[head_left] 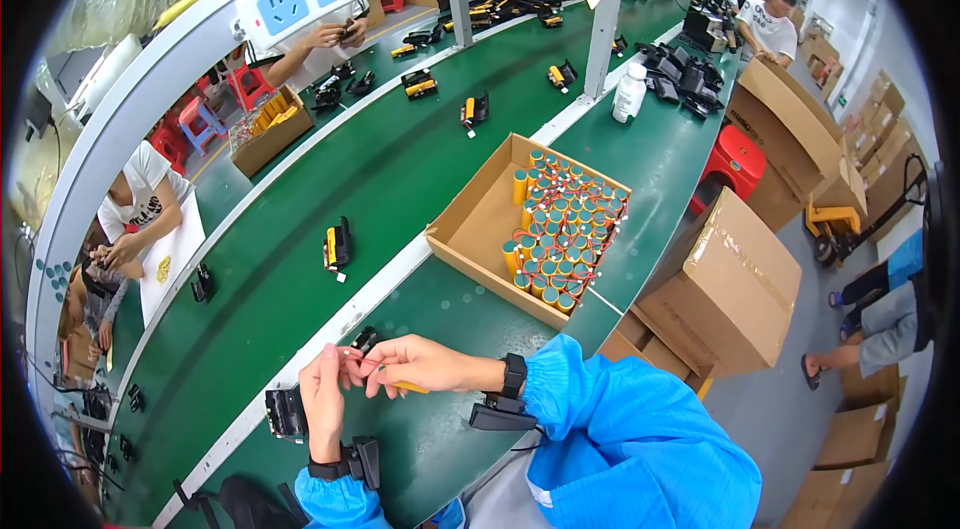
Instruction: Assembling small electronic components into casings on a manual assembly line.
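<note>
Near the lower middle of the frame, a yellow battery cell (408, 387) lies under the right hand (420, 365), with only a short part of it showing below the palm. Its long axis runs almost level, from left to right across the picture, along the line of the right forearm. The right hand closes around this cell, and its thumb and first finger also pinch something very small at their tips; it is too small to say what it is. The left hand (322, 391) stands just beside, to the left, with the fingers raised upright and the fingertips (340, 357) touching the same small point. So the two hands meet at the left end of the cell, and the right hand is the nearer one, because it already holds it.

Just to the left of the left hand, a black holder (286, 412) sits on the green table (300, 219). A second small black part (365, 338) lies just above the fingers. Both wrists wear a black band with a small black box (500, 416).

Further up and to the right, well apart from the hands, an open cardboard box (470, 219) holds many yellow cells (560, 229) standing upright with teal tops. Closed cartons (735, 279) stand at the right of the table, and other people work along the far side
</note>
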`<action>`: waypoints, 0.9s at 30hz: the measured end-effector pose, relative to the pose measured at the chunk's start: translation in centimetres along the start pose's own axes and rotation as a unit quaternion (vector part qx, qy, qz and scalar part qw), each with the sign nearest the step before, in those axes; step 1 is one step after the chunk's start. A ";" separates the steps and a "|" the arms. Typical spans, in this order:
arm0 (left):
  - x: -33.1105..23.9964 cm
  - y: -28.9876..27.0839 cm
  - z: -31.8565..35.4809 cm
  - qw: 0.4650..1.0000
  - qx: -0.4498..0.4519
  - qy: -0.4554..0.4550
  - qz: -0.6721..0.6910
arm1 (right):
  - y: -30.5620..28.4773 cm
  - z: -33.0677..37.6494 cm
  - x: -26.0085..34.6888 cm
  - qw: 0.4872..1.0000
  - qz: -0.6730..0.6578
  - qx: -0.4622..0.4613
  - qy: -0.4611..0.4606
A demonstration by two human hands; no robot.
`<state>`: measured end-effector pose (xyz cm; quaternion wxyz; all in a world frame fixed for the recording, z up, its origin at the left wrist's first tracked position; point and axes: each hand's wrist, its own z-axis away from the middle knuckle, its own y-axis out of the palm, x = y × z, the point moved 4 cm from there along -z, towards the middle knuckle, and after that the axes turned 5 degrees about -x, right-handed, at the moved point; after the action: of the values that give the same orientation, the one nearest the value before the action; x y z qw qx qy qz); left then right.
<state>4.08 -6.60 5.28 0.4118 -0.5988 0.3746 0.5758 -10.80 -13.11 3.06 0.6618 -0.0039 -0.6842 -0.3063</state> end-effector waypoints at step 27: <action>4.9 0.4 -0.7 0.886 -0.073 0.172 -0.425 | -3.7 0.0 -2.0 0.966 0.104 -0.233 -0.046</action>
<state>4.24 -7.24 0.39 0.5013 -0.8187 0.1066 0.2591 -12.05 -15.30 -0.31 0.6387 -0.2435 -0.6194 -0.3861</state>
